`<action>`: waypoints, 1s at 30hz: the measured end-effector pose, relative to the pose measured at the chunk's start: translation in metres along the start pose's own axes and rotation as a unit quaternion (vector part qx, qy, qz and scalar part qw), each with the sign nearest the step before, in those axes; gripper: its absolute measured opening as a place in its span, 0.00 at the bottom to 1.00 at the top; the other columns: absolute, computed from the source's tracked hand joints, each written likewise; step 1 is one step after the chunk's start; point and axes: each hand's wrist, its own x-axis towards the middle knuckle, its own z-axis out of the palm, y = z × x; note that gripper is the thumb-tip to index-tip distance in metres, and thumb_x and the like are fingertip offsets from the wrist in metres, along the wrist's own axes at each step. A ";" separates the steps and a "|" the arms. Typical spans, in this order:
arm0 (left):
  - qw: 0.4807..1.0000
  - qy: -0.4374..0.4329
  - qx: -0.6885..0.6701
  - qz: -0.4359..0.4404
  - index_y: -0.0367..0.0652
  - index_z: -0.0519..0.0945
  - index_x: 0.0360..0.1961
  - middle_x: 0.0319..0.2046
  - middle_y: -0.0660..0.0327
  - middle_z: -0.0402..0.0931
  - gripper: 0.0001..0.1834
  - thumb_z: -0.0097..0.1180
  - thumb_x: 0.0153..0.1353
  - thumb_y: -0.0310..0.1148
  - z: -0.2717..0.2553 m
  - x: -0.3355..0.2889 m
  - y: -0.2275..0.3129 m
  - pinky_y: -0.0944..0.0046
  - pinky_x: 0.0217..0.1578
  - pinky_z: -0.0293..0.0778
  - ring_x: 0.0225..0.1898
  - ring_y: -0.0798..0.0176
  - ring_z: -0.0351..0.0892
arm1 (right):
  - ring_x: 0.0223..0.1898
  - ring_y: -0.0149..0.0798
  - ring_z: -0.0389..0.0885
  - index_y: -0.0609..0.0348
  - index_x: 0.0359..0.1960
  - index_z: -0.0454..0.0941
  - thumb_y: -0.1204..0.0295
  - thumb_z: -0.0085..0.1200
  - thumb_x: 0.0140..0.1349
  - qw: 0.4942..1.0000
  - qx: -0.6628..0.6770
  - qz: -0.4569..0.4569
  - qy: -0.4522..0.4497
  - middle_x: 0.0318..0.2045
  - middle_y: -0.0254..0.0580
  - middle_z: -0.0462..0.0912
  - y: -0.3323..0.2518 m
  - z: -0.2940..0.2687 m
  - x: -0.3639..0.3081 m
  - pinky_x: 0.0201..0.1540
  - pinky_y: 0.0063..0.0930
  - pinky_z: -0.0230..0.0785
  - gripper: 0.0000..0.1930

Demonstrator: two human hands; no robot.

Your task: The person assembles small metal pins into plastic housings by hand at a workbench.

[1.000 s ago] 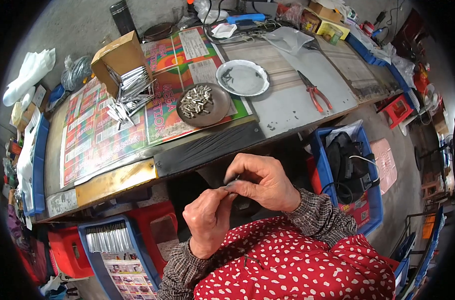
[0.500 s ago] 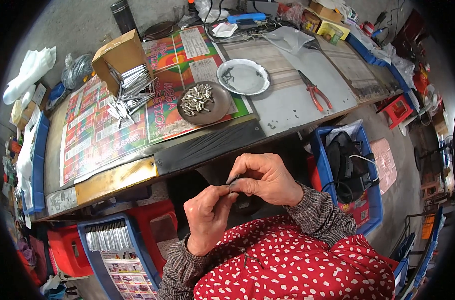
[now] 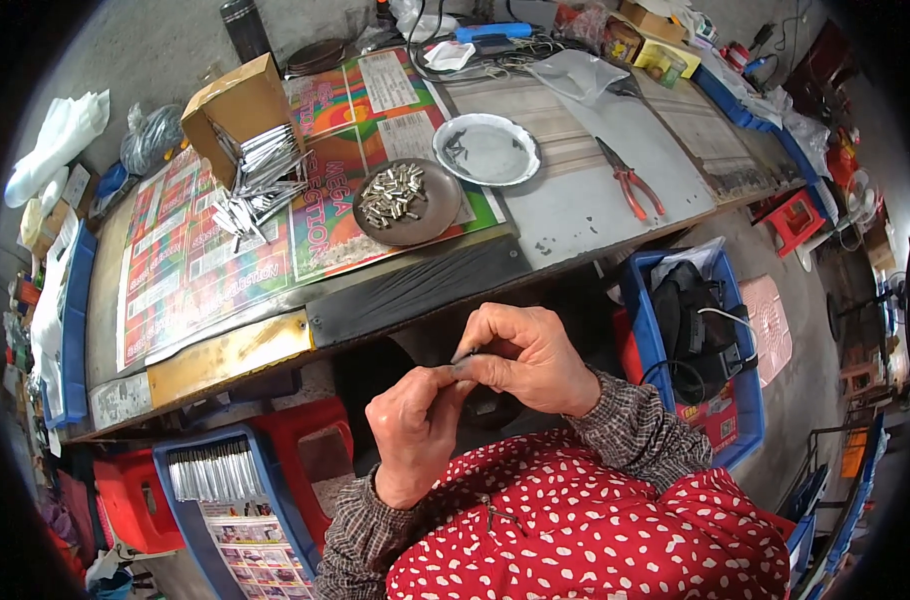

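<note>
Both hands meet in front of the table's near edge, fingertips touching. My left hand (image 3: 413,425) is closed in a pinch, and my right hand (image 3: 532,355) pinches from the other side. Something small and dark shows between the fingertips, too small to name. Beyond them on the table sits a brown round dish (image 3: 430,225) with a heap of short metal tubes (image 3: 393,195). A white round dish (image 3: 505,155) holds a few small dark pieces (image 3: 456,150). Long silvery rods (image 3: 260,185) spill from an open cardboard box (image 3: 230,105) at the left.
Red-handled pliers (image 3: 630,185) lie on the table's right part. A blue crate (image 3: 745,420) with a black bag (image 3: 690,325) stands at right below the table. At lower left, a blue tray (image 3: 190,530) holds a row of silvery rods (image 3: 215,473) beside a red stool (image 3: 305,450).
Both hands stay pinched together in nearly the same place. The view has shifted very slightly; nothing on the table has visibly moved.
</note>
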 end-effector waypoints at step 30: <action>1.000 0.005 0.002 -0.003 0.37 0.74 0.25 0.20 0.55 0.73 0.09 0.64 0.44 0.20 -0.001 0.005 -0.003 0.65 0.21 0.69 0.19 0.55 0.74 | 0.22 0.19 0.69 0.63 0.26 0.72 0.76 0.59 0.57 0.999 -0.029 -0.017 0.040 0.20 0.30 0.72 0.001 0.009 0.003 0.22 0.13 0.60 0.08</action>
